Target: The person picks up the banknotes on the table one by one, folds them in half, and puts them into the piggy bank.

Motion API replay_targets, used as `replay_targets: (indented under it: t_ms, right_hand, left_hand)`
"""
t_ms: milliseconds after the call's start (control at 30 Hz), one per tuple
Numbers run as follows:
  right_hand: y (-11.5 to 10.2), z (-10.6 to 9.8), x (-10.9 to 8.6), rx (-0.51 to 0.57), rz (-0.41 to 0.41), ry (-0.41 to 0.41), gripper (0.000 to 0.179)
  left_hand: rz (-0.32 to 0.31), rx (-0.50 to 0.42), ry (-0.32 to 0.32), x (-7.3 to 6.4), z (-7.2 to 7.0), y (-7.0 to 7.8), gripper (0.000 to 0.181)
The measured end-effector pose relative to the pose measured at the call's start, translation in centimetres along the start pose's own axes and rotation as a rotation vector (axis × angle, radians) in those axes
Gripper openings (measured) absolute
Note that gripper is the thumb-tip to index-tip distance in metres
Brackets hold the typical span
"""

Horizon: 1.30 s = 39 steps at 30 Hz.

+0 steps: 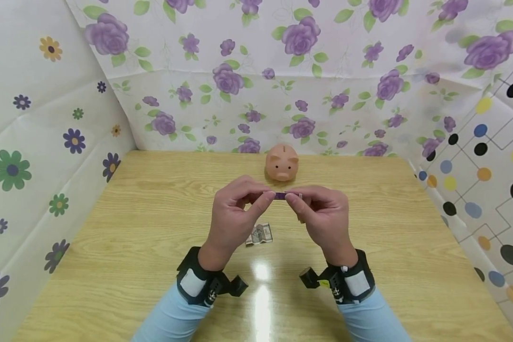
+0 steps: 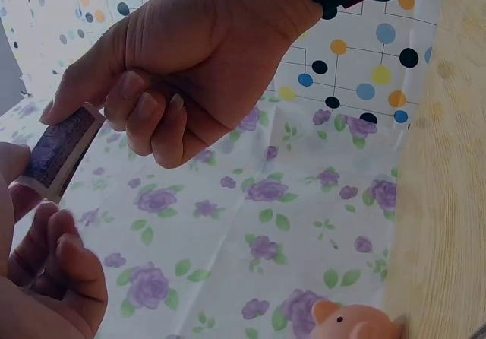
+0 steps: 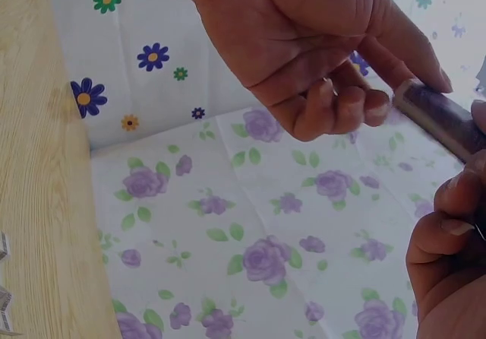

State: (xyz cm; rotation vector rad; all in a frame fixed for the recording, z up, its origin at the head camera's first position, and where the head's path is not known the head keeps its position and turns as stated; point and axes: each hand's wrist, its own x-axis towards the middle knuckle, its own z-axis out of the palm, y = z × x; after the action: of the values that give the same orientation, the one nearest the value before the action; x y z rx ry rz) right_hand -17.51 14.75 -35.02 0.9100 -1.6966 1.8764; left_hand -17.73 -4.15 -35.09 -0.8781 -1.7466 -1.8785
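Narrow purple folded paper strip [image 1: 280, 195] clamped between both hands, above the table.
Left hand [image 1: 235, 213] and right hand [image 1: 326, 216] pinch opposite ends. Folding appears advanced; release remains. Creased grey printed paper [image 1: 262, 233] lies nearer the body. Pale wooden table [image 1: 154, 223] extends both sides; smooth pink piggy bank [image 1: 282, 166] stands near the rear edge.

In front of me spreads a flat, pale yellow wood-grain table [image 1: 154, 213], with a white glare [image 1: 262, 273] on its near part. Close to its far edge stands a round, smooth, pinkish-orange piggy bank [image 1: 282, 162], facing me. Just beyond the glare lies a small, grey-and-white printed paper note [image 1: 261, 234], creased into ridges
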Motion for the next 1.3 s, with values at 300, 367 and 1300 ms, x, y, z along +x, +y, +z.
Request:
replay_targets:
  t_ms: [300, 367, 1300]
  right_hand:
    - [0.09, -0.13, -0.03, 0.046, -0.008, -0.005, 0.011]
    - [0.10, -0.14, -0.01, 0.058, -0.017, -0.015, 0.010]
    - [-0.13, -0.21, 0.40, 0.104, -0.170, -0.073, 0.014]
  left_hand:
    - [-0.103, -0.100, -0.052, -0.14, -0.17, 0.26, 0.019]
    - [-0.103, -0.146, -0.067, -0.13, -0.19, 0.24, 0.021]
    - [0.267, -0.081, -0.061, 0.44, -0.13, 0.45, 0.019]
